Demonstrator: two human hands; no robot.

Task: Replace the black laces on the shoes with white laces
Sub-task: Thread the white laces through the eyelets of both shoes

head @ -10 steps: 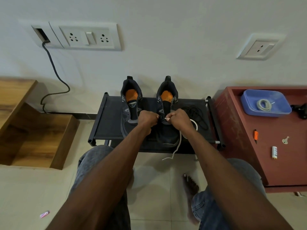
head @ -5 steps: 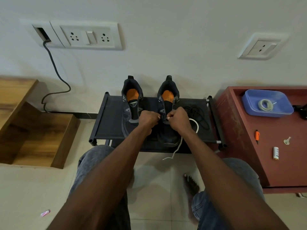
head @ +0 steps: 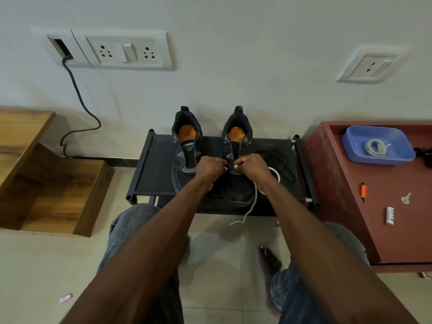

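Observation:
Two dark shoes with orange insoles stand on a low black rack [head: 154, 174], heels to the wall. The left shoe [head: 185, 146] shows no lace. Over the eyelets of the right shoe [head: 237, 136] both hands meet. My left hand [head: 210, 168] pinches the shoe's left eyelet flap. My right hand [head: 251, 166] pinches the tip of a white lace [head: 253, 202] at the eyelets; the lace loops behind the wrist and trails off the rack's front edge. A pile of black laces [head: 277, 157] lies on the rack to the right of the shoe.
A red cabinet [head: 350, 230] at the right carries a blue tray [head: 357, 150] with a coiled white lace [head: 376, 148], an orange cutter [head: 363, 190], a key [head: 406, 198] and a small white item [head: 389, 215]. Wooden steps [head: 53, 183] stand at the left. A cable [head: 79, 106] hangs from the wall socket.
Both hands have stayed at the right shoe's eyelets, shifting only slightly closer together. The white lace's trailing end hangs in about the same place.

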